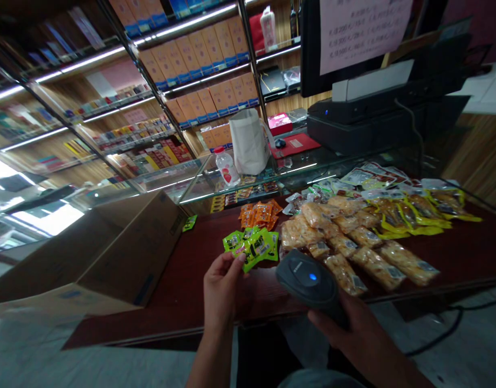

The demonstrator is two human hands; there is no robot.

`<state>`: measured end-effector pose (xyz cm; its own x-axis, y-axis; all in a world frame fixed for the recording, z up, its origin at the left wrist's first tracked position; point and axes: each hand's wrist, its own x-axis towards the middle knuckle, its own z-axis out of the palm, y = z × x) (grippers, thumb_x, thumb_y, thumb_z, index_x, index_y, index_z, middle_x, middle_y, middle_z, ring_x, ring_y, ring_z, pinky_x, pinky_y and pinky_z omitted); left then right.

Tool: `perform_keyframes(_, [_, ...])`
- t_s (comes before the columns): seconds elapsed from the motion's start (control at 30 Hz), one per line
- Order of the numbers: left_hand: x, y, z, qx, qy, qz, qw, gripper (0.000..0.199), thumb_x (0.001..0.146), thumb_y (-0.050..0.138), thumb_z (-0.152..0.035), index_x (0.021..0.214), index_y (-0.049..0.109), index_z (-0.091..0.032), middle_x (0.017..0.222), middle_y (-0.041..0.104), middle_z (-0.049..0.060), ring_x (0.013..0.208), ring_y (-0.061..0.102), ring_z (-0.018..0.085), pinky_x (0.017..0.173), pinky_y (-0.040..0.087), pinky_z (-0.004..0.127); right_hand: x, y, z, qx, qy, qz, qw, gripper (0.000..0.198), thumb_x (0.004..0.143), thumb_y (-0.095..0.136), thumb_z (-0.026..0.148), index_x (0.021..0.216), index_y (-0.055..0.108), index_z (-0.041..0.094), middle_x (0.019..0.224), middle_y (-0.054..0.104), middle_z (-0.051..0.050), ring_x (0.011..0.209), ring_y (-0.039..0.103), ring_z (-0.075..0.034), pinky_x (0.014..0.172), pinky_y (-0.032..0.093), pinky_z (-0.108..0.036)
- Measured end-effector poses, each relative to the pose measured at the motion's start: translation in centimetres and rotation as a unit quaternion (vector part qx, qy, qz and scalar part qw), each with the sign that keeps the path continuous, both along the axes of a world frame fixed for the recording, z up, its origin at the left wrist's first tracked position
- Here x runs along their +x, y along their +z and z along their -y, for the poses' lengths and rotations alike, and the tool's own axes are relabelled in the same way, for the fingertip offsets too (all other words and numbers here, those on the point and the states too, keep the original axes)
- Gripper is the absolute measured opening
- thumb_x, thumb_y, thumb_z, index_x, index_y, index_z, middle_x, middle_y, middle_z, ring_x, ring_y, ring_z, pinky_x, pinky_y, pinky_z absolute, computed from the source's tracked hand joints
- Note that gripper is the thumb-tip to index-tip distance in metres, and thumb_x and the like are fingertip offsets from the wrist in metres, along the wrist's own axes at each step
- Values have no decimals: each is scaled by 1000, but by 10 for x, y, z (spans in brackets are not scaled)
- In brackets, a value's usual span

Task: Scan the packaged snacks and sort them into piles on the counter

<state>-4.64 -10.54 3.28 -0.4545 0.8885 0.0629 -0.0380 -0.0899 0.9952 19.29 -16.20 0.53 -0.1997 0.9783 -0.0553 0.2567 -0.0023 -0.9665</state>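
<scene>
Green snack sachets (pixel 258 245) are lying heaped on the counter (pixel 183 275) in the head view; the left hand (pixel 221 280) is pinching one sachet's corner; the right hand (pixel 355 328) is gripping a barcode scanner (pixel 308 280) at the heap's four o'clock; orange sachets (pixel 260 214) are resting at twelve.

From where I stand, the room is dim, lit mostly by white strips (pixel 185 24) along the shelves (pixel 146 75). Glare burns out patches at far left, bright lines streak the glass case (pixel 207 178), and the scanner (pixel 308 280) glows blue. The foreground sinks into shadow; the left edge looks stretched and soft.
</scene>
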Motion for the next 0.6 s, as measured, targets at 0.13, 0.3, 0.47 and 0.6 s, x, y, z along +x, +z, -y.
perform_keyframes(0.13, [0, 3, -1, -14, 17, -10, 1000, 36, 62, 88, -41, 81, 72, -15, 82, 74, 3, 64, 62, 13, 53, 49, 21, -3, 8, -1, 2, -23, -18, 1000, 45, 84, 67, 55, 113, 73, 21, 115, 79, -10, 107, 71, -30, 98, 54, -40])
perform_keyframes(0.3, [0, 1, 2, -17, 16, -8, 1000, 37, 63, 89, -40, 83, 71, -15, 80, 73, 2, 62, 61, 11, 55, 49, 20, -6, 4, -3, 13, -27, -6, 1000, 46, 85, 65, 58, 112, 74, 22, 110, 80, -11, 104, 72, -31, 97, 55, -41])
perform_keyframes(0.47, [-24, -10, -11, -4, 19, 35, 999, 35, 66, 88, -38, 85, 69, -15, 84, 73, 2, 66, 64, 12, 59, 53, 21, -5, -10, -1, 11, -71, 14, 997, 53, 82, 65, 64, 113, 74, 22, 110, 80, -12, 107, 72, -34, 100, 54, -45])
perform_keyframes(0.6, [-81, -16, -53, -7, 129, 106, 986, 21, 74, 82, -22, 76, 62, -15, 81, 69, -1, 70, 65, 11, 69, 57, 24, 0, -7, -1, 6, -82, 42, 996, 42, 82, 66, 62, 99, 75, 26, 65, 74, -4, 85, 76, -32, 82, 61, -40])
